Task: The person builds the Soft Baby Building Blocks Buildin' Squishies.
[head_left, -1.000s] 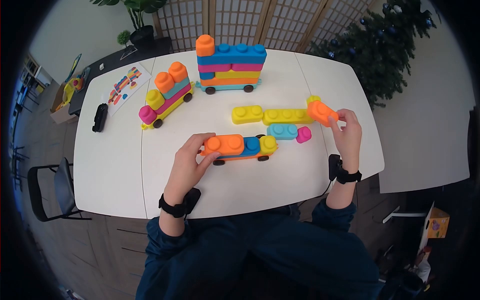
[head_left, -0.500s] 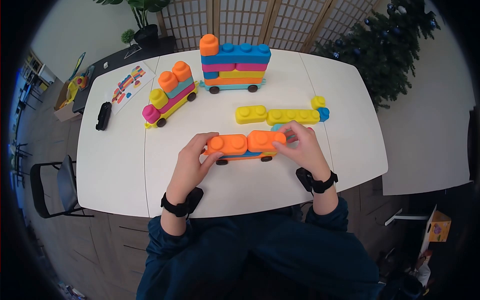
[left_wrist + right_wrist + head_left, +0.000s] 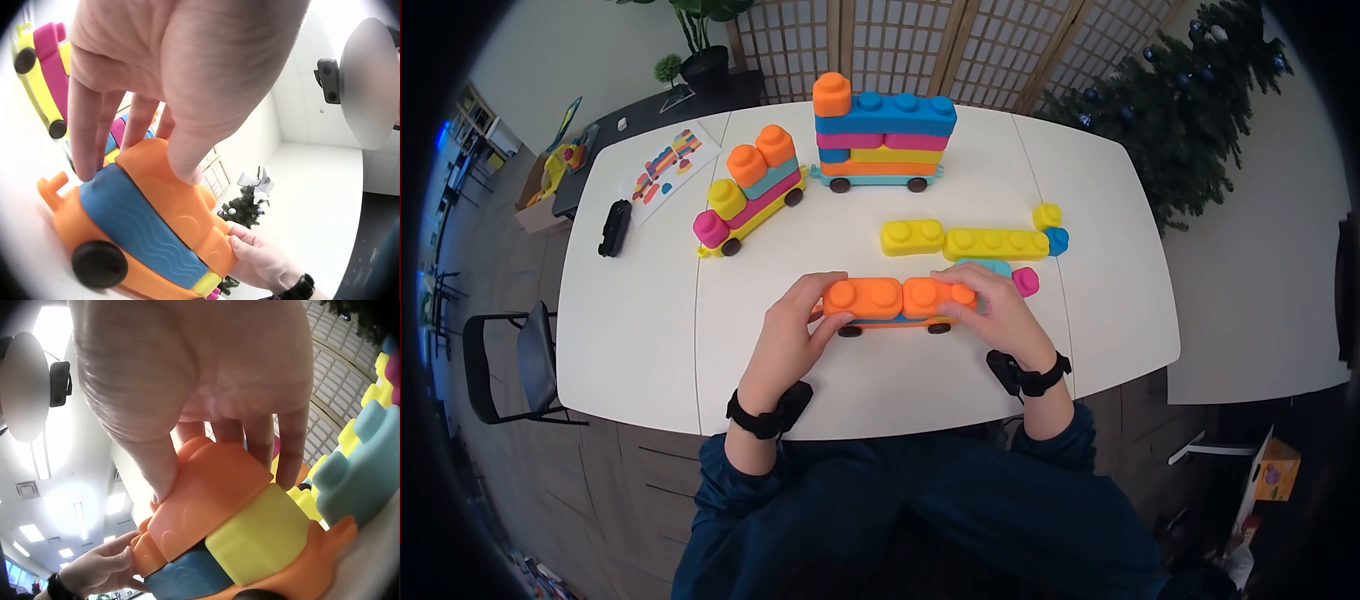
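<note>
An orange wheeled wagon (image 3: 69, 215) stands in front of the person, carrying a blue block (image 3: 134, 209) and a yellow block (image 3: 259, 534). Two orange blocks lie end to end on top of these. My left hand (image 3: 788, 325) grips the left orange block (image 3: 863, 300), thumb on the near side and fingers on the far side. With thumb and fingers my right hand (image 3: 1007, 318) holds the right orange block (image 3: 920, 297), which sits over the yellow block and the end of the blue one. Part of that block is hidden by the right hand.
Behind the wagon lie yellow blocks (image 3: 995, 244), a small blue block (image 3: 1057, 241), a teal block (image 3: 990, 268) and a pink block (image 3: 1025, 281). Farther back stand a yellow wagon (image 3: 765, 218) and a teal wagon (image 3: 880, 180), both stacked. A picture sheet (image 3: 690, 178) lies far left.
My right hand has brought the orange block leftward from the table's right side and set it over the yellow and blue blocks. My left hand keeps its grip on the left orange block.
</note>
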`<state>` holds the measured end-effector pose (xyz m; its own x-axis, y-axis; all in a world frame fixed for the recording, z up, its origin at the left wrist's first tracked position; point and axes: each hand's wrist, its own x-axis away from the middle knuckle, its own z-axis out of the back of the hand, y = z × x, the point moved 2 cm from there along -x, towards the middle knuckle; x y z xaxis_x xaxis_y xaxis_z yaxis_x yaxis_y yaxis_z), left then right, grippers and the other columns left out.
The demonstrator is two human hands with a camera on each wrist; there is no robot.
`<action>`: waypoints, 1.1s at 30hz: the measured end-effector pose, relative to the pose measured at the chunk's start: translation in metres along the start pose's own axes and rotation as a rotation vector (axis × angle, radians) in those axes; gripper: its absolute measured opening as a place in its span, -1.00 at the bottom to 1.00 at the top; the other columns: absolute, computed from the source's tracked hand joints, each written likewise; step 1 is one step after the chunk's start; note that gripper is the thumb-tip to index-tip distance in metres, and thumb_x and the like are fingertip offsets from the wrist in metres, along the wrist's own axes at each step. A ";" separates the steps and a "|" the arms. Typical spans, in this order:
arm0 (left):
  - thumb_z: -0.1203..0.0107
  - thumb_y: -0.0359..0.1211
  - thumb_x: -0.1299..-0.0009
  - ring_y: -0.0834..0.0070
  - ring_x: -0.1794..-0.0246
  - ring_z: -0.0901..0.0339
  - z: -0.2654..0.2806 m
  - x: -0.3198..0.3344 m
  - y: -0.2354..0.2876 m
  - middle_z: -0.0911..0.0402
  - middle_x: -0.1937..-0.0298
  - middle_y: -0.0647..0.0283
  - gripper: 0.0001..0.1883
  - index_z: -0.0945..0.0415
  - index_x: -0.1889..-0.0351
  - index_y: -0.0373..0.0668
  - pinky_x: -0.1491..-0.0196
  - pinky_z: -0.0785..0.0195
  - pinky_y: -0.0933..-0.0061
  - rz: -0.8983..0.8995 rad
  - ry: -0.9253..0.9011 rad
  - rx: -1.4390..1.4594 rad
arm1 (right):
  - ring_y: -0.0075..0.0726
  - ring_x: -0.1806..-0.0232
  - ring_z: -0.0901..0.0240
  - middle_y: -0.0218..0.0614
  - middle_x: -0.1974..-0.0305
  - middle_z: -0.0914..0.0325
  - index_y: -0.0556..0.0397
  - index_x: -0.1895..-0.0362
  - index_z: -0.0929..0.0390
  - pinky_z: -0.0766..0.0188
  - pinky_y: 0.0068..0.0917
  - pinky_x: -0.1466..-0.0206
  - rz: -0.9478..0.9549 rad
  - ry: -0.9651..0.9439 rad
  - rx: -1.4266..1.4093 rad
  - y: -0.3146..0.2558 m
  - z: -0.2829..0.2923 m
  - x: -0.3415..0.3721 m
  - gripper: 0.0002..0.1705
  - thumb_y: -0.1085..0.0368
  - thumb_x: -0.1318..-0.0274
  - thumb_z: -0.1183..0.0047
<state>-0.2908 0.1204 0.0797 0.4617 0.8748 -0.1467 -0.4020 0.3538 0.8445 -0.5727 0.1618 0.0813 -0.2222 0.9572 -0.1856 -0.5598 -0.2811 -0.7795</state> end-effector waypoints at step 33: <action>-0.29 -0.42 -0.42 0.23 -0.19 -0.62 -0.002 -0.001 -0.005 -0.61 -0.20 0.11 -0.53 -0.47 -0.28 -0.21 -0.12 -0.67 0.27 0.001 -0.005 -0.016 | -0.01 -0.11 -0.57 -0.16 -0.06 -0.63 0.10 -0.19 -0.60 -0.48 -0.30 -0.18 -0.034 0.033 0.055 0.001 0.027 -0.005 -0.55 0.22 -0.27 -0.26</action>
<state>-0.2911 0.1191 0.0747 0.4654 0.8734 -0.1433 -0.4152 0.3585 0.8361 -0.5935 0.1549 0.0971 -0.1764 0.9677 -0.1799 -0.6096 -0.2509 -0.7520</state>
